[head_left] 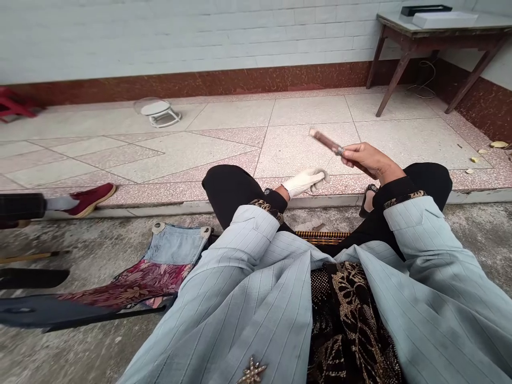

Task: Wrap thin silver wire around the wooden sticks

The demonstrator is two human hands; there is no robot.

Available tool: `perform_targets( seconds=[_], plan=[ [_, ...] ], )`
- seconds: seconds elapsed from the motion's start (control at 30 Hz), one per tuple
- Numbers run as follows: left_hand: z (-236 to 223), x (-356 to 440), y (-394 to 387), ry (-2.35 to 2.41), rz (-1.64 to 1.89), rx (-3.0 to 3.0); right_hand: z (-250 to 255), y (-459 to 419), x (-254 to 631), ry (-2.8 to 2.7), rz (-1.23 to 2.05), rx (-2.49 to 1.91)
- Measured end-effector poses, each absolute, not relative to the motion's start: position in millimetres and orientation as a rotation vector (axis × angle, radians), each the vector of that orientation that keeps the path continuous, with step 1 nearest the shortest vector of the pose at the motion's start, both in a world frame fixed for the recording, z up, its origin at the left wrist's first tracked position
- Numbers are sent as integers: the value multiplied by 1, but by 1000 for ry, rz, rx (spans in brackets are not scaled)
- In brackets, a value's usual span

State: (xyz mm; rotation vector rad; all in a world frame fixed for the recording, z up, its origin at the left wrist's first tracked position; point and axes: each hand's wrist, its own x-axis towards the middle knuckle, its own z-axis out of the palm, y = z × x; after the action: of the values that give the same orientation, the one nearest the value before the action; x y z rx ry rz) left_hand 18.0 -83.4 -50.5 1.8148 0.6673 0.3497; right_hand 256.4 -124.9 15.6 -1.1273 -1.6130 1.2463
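Observation:
My right hand [370, 160] is bare and closed around a slim brown stick-like tool [326, 141]. The tool has a metal band close to my fingers and a pale, motion-blurred tip pointing up and left. I cannot make out its exact kind. My left hand [306, 180] wears a white knitted glove and sits lower, between my knees, with its fingers curled together. What those fingers hold, if anything, is too small to tell. A faint thin line shows between the two hands. The tool and the glove are apart.
A tiled step edge [180, 205] runs before my knees. A small white stool [160, 113] and a wooden table [424, 32] bearing boxes stand near the wall. On my left are a denim-and-floral cloth piece [176, 245] and another person's red shoe [94, 200].

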Motion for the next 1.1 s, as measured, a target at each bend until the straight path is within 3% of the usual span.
perform_targets(
  seconds=[0.2, 0.5, 0.6, 0.7, 0.87, 0.97, 1.1],
  plan=[
    [-51, 19, -96, 679, 285, 1894, 5, -100, 265, -1194, 938, -1350],
    [-24, 5, -91, 807, 234, 2560, -7, -103, 254, -1911, 103, -2150],
    [-20, 2, -90, 953, 127, 2823, -10, -106, 240, -2261, 247, -2265],
    [-15, -2, -86, 1129, 98, 2937, -16, -108, 233, -2544, 603, -2181],
    [-15, -7, -71, 1283, 189, 2808, -10, -119, 239, -2627, 1467, -1326],
    [-25, -2, -68, 1234, 207, 2615, 5, -125, 247, -2261, 1429, -1073],
    [-38, 12, -82, 962, 202, 2485, 9, -123, 247, -1742, 1129, -1231]
  ],
)
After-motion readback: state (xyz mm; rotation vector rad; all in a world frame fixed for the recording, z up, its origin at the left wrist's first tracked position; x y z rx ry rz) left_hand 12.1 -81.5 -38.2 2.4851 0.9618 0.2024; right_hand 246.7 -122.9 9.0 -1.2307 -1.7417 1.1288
